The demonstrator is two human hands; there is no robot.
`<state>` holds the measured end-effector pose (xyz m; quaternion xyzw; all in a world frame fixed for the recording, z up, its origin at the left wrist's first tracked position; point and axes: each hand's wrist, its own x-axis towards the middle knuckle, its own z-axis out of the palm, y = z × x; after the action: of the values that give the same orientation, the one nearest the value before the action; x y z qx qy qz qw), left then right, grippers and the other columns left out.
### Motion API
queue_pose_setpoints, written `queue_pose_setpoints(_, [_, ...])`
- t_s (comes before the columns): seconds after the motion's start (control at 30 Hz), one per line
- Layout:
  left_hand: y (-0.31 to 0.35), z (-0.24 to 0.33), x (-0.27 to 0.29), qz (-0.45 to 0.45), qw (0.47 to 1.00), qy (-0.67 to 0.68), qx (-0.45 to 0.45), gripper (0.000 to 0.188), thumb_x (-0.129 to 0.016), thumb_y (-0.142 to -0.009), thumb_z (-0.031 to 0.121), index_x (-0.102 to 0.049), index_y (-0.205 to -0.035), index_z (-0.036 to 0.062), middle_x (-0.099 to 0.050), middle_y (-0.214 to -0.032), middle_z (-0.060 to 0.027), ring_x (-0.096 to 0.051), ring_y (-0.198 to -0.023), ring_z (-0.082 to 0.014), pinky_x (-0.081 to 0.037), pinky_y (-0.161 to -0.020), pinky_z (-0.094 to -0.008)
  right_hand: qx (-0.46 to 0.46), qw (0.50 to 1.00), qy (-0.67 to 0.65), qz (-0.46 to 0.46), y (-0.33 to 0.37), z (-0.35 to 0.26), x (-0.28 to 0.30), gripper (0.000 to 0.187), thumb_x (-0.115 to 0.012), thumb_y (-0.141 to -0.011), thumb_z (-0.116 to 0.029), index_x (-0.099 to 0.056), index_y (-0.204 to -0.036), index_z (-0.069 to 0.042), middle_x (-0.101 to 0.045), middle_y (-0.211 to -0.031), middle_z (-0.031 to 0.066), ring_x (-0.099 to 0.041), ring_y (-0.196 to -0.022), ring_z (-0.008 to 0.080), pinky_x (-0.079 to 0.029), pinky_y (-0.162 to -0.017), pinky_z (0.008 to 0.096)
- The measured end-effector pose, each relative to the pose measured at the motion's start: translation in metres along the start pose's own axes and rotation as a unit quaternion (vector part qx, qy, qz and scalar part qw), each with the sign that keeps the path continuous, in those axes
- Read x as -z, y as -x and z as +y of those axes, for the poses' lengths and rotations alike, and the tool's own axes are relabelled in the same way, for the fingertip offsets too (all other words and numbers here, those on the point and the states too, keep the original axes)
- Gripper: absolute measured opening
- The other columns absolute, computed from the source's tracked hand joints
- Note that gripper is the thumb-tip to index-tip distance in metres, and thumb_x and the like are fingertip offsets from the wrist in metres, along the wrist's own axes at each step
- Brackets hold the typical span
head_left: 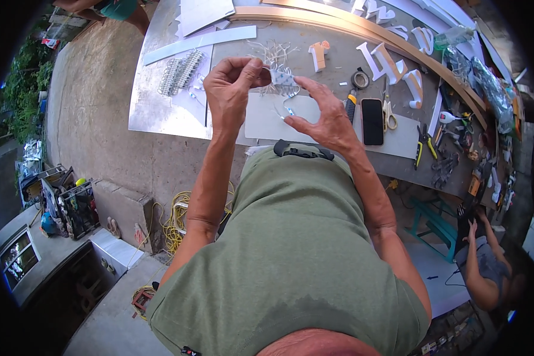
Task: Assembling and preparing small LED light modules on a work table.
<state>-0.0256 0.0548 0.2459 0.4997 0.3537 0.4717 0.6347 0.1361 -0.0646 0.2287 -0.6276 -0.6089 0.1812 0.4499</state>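
Above the table's near edge, my left hand (231,86) pinches a small bundle of white wired LED modules (283,78) between thumb and fingertips. My right hand (326,113) is open beside it, thumb and fingers apart, its index fingertip at the bundle's right edge. From the bundle a loose module (289,111) hangs on thin wires near my right thumb. Behind it lies a tangle of pale wires (276,53). A larger stack of wired LED modules (181,72) rests to the left of my left hand.
On the table (397,163) are a phone (372,121), scissors (388,113), black tape (359,78), a yellow cutter (350,107), pliers (425,144) and white letter shapes (382,62). Long wooden strips (362,26) cross the back. Other people are at the far left and lower right (486,267).
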Motion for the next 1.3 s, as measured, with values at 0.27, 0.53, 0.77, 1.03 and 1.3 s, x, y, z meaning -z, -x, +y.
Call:
queue_pose_setpoints(0.27, [-0.011, -0.013, -0.056, -0.144, 0.969, -0.199, 0.039, 0.029, -0.075, -0.093, 0.025, -0.074, -0.109, 0.0011, -0.076, -0.092, -0.009, -0.07, -0.085, -0.0119, -0.056, -0.075, -0.0264, -0.245, 0.902, -0.357, 0.002, 0.024, 0.035, 0.03, 0.025, -0.057, -0.103, -0.016, -0.065, -0.111, 0.006, -0.074, -0.096, 0.0148, -0.074, -0.079, 0.0228, -0.061, -0.068, 0.032])
queue_pose_setpoints(0.53, [-0.001, -0.024, -0.066, -0.262, 0.935, -0.22, 0.089, 0.039, -0.076, -0.092, 0.03, -0.073, -0.117, 0.0008, -0.075, -0.105, -0.0146, -0.071, -0.099, -0.0194, -0.057, -0.088, -0.0332, -0.286, 0.828, -0.48, 0.044, 0.049, 0.03, 0.048, 0.027, -0.06, -0.102, -0.016, -0.064, -0.109, 0.009, -0.073, -0.095, 0.0154, -0.074, -0.078, 0.0222, -0.064, -0.068, 0.0321])
queue_pose_setpoints(0.77, [0.02, -0.034, -0.083, -0.223, 0.966, -0.051, 0.118, 0.027, -0.077, -0.091, 0.017, -0.073, -0.111, -0.0018, -0.076, -0.096, -0.0112, -0.071, -0.087, -0.014, -0.057, -0.078, -0.0278, -0.295, 0.914, -0.278, 0.032, 0.058, 0.017, 0.035, 0.027, -0.063, -0.101, -0.023, -0.069, -0.107, 0.003, -0.076, -0.086, 0.0084, -0.073, -0.079, 0.0145, -0.055, -0.07, 0.0283])
queue_pose_setpoints(1.03, [0.023, -0.075, -0.077, -0.243, 0.956, -0.073, 0.15, 0.015, -0.074, -0.093, 0.013, -0.073, -0.098, -0.0017, -0.073, -0.084, -0.0055, -0.068, -0.077, -0.0098, -0.055, -0.071, -0.0244, -0.319, 0.928, -0.107, -0.158, 0.064, 0.033, 0.045, 0.03, -0.067, -0.098, -0.023, -0.068, -0.113, 0.003, -0.075, -0.091, 0.0106, -0.071, -0.083, 0.0155, -0.056, -0.075, 0.0295])
queue_pose_setpoints(1.3, [0.033, -0.104, -0.082, -0.304, 0.931, -0.153, 0.131, 0.022, -0.075, -0.092, 0.02, -0.075, -0.098, -0.0009, -0.073, -0.079, -0.0039, -0.063, -0.07, -0.0066, -0.05, -0.064, -0.0234, -0.283, 0.946, -0.143, 0.065, 0.072, 0.064, 0.063, 0.035, -0.071, -0.095, -0.024, -0.068, -0.121, -0.001, -0.074, -0.097, 0.0094, -0.068, -0.081, 0.0125, -0.054, -0.071, 0.0278])
